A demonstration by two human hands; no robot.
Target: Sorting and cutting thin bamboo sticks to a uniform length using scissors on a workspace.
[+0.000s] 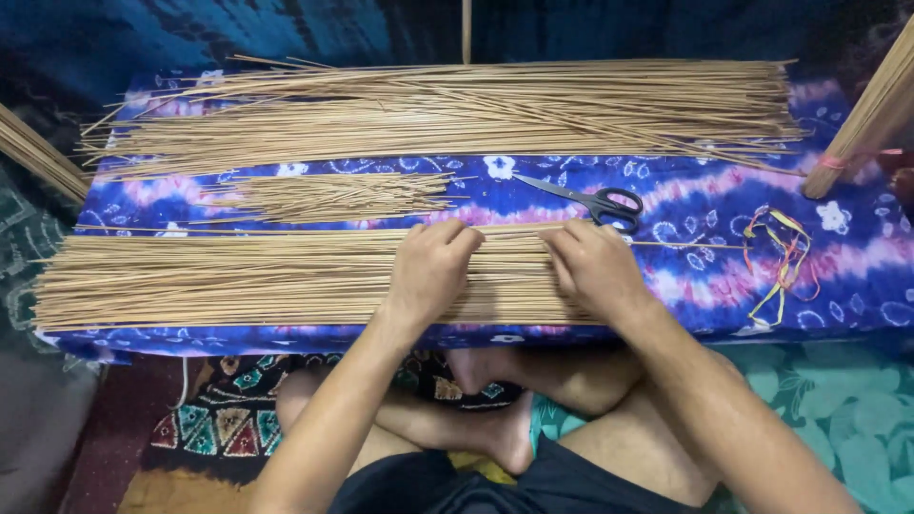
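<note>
Head view, single entry, all places taken from the near layer of sticks.

Item 1: near layer of thin tan sticks [238,281]. I see it spread flat along the front edge of the blue tie-dye cloth [847,276]. Its long axis runs left to right across my view, square to both forearms. Most of its length lies out to the left of the hands; its right end stops under them.

Item 2: left hand [430,269]. I see it palm down on the sticks, fingers curled and close together, tips pressing at the far edge of the layer. It grips nothing that I can make out.

Item 3: right hand [595,268]. It rests palm down at the right end of the layer, just beside the left hand, fingers bent and narrow. I cannot tell whether a stick is pinched under them. This hand is the nearer one to the stick ends; the left is nearer to the long run.

Item 4: black-handled scissors [588,201]. Just beyond the layer, past the right hand, blades pointing left.

Item 5: short-stick pile [333,195]. Beyond the layer, left of the scissors, same axis.

Item 6: far heap of long sticks [447,109]. Well beyond the layer, parallel to it.

Item 7: coloured ties [781,262]. Right of the layer's end, loose on the cloth.

Item 8: tied bundle [871,114]. Far right, slanted.
</note>
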